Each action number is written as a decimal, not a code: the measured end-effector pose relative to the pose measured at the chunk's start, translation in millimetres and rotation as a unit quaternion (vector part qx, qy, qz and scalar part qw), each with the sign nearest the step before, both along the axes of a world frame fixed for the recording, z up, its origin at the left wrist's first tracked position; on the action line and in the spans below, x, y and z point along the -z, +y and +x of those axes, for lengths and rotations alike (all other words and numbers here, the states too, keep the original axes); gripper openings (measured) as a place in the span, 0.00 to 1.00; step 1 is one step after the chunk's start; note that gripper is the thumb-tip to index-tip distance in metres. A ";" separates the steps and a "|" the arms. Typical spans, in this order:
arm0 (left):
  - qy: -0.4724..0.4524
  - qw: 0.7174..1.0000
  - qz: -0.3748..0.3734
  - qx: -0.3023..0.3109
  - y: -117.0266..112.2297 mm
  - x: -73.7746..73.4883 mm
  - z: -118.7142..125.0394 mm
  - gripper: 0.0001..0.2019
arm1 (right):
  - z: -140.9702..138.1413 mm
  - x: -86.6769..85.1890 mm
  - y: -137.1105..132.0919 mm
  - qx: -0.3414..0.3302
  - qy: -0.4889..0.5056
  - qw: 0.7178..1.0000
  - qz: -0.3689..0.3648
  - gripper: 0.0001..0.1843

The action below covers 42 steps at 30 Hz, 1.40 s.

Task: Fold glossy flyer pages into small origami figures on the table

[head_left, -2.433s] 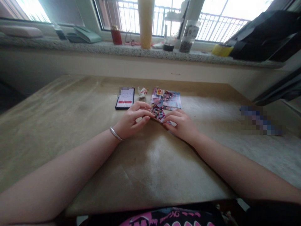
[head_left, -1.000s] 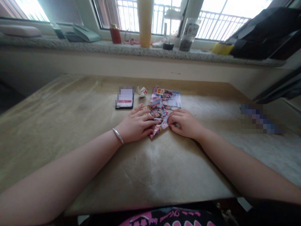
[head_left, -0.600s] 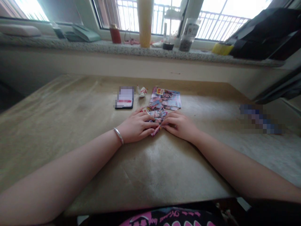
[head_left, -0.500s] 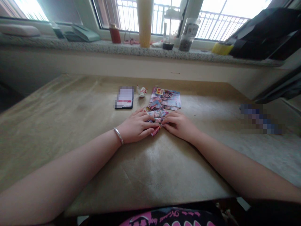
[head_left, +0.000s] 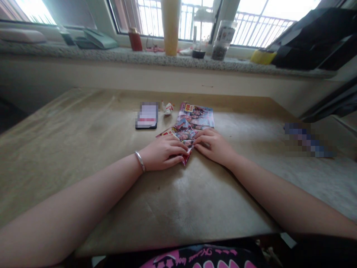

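Observation:
A folded piece of colourful printed paper lies on the tan table between my hands. My left hand, with a silver bracelet at the wrist, presses flat on the paper's left part, fingers stretched out. My right hand rests on its right edge, fingertips bent down onto the fold. Just behind lies a stack of colourful printed sheets.
A phone lies left of the stack, with a small crumpled white and red wrapper beside it. The stone windowsill behind carries a red can, a tall yellow cylinder, jars and a black bag.
The paper was lifted between my fingertips, then laid on the table. Both hands came down on it and now press it flat; its left corner now sticks out beyond my left hand.

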<state>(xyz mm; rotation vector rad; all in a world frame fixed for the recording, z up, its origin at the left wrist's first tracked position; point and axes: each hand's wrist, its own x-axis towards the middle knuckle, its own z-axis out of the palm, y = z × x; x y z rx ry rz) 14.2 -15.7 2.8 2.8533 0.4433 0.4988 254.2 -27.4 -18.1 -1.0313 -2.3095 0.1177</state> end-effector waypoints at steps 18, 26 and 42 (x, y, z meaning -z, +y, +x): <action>0.025 0.999 0.016 -0.027 -1.1 3.3 1.1 0.15 | -2.2 10.6 11.1 0.123 0.133 0.979 -0.092 0.06; 0.027 0.998 0.053 -0.033 -2.0 4.4 0.4 0.16 | -1.6 6.8 10.5 0.163 0.124 0.973 -0.108 0.10; 0.054 0.996 0.053 -0.048 -1.5 5.6 1.0 0.22 | -0.9 4.4 4.6 0.139 0.183 0.965 -0.125 0.06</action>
